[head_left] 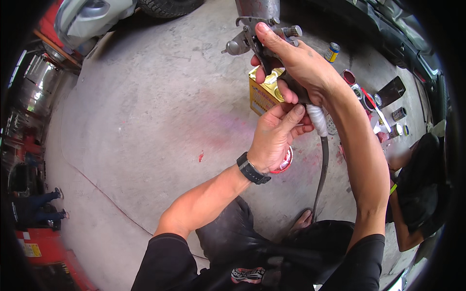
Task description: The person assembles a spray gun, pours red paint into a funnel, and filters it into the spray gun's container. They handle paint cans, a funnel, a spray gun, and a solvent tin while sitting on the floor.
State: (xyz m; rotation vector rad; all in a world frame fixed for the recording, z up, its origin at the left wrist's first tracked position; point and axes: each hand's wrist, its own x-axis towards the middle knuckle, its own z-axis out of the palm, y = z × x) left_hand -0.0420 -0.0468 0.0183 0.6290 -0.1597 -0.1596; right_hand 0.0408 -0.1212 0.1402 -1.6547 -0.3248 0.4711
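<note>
At far left, one red object [53, 247] bears one yellow label [32, 250], its print too small to read; above it show two shoes [59, 193] of a bystander. One tyre [170, 7] stands at the top. Centrally, one spray gun [249, 42] with one metal cup [259, 8] is raised above the floor, near one yellow tin [262, 99] with a printed side. The left hand [272, 140], with one black watch [252, 169], pinches at the foot of the gun's handle; the exact part is hidden. The right hand [306, 65] grips that handle, from which one hose [324, 165] descends. At right are at least five small cans [332, 52], the nearest to the gun labelled yellow and blue, and one co-worker [420, 189].
</note>
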